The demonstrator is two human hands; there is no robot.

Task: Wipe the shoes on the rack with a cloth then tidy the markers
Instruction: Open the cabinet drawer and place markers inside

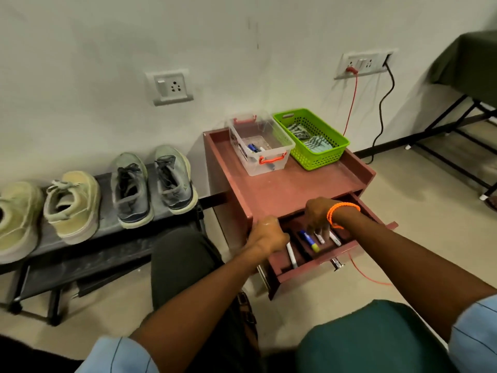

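My left hand grips a white marker over the left end of the open drawer of a reddish-brown side table. My right hand reaches down into the drawer, its fingers on markers lying there; a blue and yellow marker lies just beside them. A clear plastic box with orange latches sits on the table top and holds a few markers. Two grey shoes and two pale green shoes stand on the black rack to the left.
A green basket with folded striped cloths stands beside the clear box. An orange cable and a black cable run from a wall socket down to the floor right of the table. A table with black legs stands at the far right. My knees are below.
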